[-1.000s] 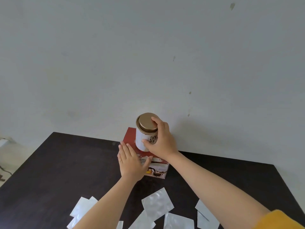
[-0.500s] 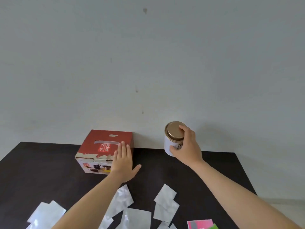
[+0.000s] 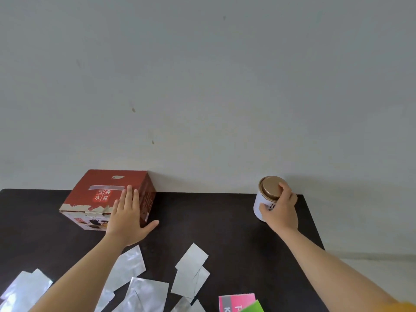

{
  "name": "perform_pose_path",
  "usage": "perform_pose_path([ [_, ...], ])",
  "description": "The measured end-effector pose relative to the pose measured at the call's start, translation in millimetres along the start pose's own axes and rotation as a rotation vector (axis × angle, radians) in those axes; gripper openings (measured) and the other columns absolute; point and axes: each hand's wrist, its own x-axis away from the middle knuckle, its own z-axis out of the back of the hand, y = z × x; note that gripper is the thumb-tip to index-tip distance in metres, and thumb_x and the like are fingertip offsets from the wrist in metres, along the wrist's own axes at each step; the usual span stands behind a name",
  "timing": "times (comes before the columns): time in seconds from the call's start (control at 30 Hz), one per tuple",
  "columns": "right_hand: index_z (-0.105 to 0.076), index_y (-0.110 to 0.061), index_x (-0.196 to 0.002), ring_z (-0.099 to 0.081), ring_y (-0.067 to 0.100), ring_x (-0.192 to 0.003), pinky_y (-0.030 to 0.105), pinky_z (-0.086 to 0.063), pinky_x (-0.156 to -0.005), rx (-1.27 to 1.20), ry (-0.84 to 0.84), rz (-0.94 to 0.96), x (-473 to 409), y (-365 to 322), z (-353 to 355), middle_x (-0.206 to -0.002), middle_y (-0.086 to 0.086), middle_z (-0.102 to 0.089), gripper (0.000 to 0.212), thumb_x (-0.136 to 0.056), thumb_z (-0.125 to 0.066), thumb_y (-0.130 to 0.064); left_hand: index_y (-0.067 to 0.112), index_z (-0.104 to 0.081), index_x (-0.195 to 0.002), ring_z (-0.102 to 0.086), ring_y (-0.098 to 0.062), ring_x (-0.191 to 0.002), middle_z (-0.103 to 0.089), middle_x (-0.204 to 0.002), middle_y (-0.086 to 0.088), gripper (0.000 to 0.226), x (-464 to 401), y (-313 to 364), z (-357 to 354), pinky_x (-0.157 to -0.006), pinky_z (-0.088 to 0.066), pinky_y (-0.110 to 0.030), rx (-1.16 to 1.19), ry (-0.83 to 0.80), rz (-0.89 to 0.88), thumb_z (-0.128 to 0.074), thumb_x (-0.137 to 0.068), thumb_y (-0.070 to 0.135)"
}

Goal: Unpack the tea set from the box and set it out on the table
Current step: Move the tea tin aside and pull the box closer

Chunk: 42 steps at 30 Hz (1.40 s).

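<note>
A red cardboard box [image 3: 99,194] with white Chinese characters and a tea set picture on its front stands closed at the back left of the dark table [image 3: 213,224], against the wall. My left hand [image 3: 128,219] lies flat with straight fingers on the box's top right edge. Far right, near the table's back corner, stands a white tin with a gold lid [image 3: 269,190]. My right hand [image 3: 280,210] grips the tin from the side, fingers curled over the lid's edge.
Several silver foil packets [image 3: 191,273] lie scattered along the near part of the table. A pink card [image 3: 236,302] and a green corner lie at the bottom edge. The table's right edge runs just beyond the tin. A grey wall backs the table.
My right hand has carried the tin from the top of the box to the right and down to the table's far right. The left hand stays on the box.
</note>
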Motion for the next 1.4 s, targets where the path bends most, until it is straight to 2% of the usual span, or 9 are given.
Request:
perform_pose_path([
  [0.43, -0.018, -0.025, -0.139, -0.059, 0.04, -0.101, 0.041, -0.053, -0.073, 0.111, 0.02, -0.011, -26, 13, 11, -0.138, 0.016, -0.03, 0.089, -0.072, -0.077, -0.025, 0.004, -0.018, -0.148, -0.008, -0.033, -0.145, -0.012, -0.157, -0.016, 0.121, -2, -3, -4, -0.112, -0.017, -0.051, 0.046, 0.017, -0.007, -0.023, -0.065, 0.091],
  [0.53, -0.009, -0.028, -0.143, -0.053, 0.044, -0.114, 0.046, -0.052, -0.082, 0.151, -0.011, -0.045, -24, 9, 16, -0.147, 0.02, -0.019, 0.098, -0.072, -0.078, -0.033, 0.003, -0.02, -0.148, -0.009, -0.034, -0.145, -0.013, -0.157, -0.016, 0.121, -2, -5, -5, -0.112, -0.017, -0.051, 0.056, 0.02, -0.018, -0.024, -0.064, 0.091],
  [0.63, -0.001, -0.026, -0.146, -0.037, 0.045, -0.132, 0.049, -0.045, -0.099, 0.215, -0.023, -0.052, -17, 4, 24, -0.154, 0.027, -0.004, 0.11, -0.071, -0.08, -0.04, 0.003, -0.019, -0.148, -0.009, -0.034, -0.145, -0.012, -0.157, -0.017, 0.123, -2, -5, -3, -0.112, -0.016, -0.05, 0.068, 0.018, -0.034, -0.023, -0.063, 0.092],
  [0.77, -0.003, -0.023, -0.143, -0.035, 0.046, -0.132, 0.052, -0.04, -0.103, 0.3, 0.008, -0.003, 9, -14, 29, -0.15, 0.03, -0.014, 0.109, -0.068, -0.081, -0.038, 0.003, -0.012, -0.149, -0.001, -0.033, -0.146, -0.004, -0.158, -0.017, 0.128, -2, -6, 3, -0.114, -0.009, -0.048, 0.109, -0.012, -0.051, -0.021, -0.059, 0.094],
  [0.9, -0.012, -0.015, -0.144, -0.038, 0.042, -0.128, 0.048, -0.041, -0.103, 0.379, 0.02, 0.049, 44, -48, 24, -0.145, 0.025, -0.024, 0.099, -0.074, -0.076, -0.042, 0.005, -0.003, -0.15, 0.006, -0.035, -0.145, 0.006, -0.158, -0.017, 0.128, -3, -7, 13, -0.115, -0.006, -0.049, 0.174, -0.092, -0.066, -0.027, -0.06, 0.094],
  [1.03, -0.004, -0.019, -0.15, -0.023, 0.042, -0.14, 0.049, -0.034, -0.111, 0.387, 0.01, 0.041, 86, -94, 5, -0.154, 0.024, -0.011, 0.095, -0.083, -0.067, -0.044, 0.008, -0.006, -0.15, 0.003, -0.032, -0.146, 0.005, -0.159, -0.014, 0.114, -5, -25, 31, -0.116, -0.008, -0.05, 0.312, -0.178, -0.129, -0.036, -0.071, 0.084],
  [1.13, 0.0, -0.018, -0.15, -0.016, 0.04, -0.144, 0.046, -0.027, -0.114, 0.389, -0.011, 0.067, 118, -135, -21, -0.156, 0.025, -0.006, 0.093, -0.087, -0.064, -0.043, 0.01, -0.014, -0.15, -0.004, -0.028, -0.146, -0.005, -0.159, -0.01, 0.096, 6, -56, 38, -0.117, -0.01, -0.047, 0.368, -0.116, -0.19, -0.046, -0.082, 0.07],
  [1.27, -0.004, -0.015, -0.15, -0.015, 0.039, -0.144, 0.045, -0.027, -0.115, 0.328, -0.085, 0.131, 160, -198, -65, -0.157, 0.023, -0.007, 0.087, -0.089, -0.061, -0.037, 0.012, -0.013, -0.15, -0.003, -0.026, -0.146, -0.004, -0.159, -0.006, 0.09, 23, -103, 38, -0.117, -0.006, -0.048, 0.367, -0.077, -0.238, -0.053, -0.084, 0.059],
  [1.4, -0.016, -0.014, -0.147, -0.035, 0.03, -0.135, 0.041, -0.042, -0.103, 0.255, -0.202, 0.234, 198, -255, -111, -0.151, 0.012, -0.025, 0.075, -0.09, -0.06, -0.033, 0.013, -0.005, -0.151, 0.005, -0.027, -0.146, 0.005, -0.159, -0.007, 0.094, 37, -147, 37, -0.118, -0.003, -0.047, 0.344, -0.113, -0.233, -0.052, -0.085, 0.059],
])
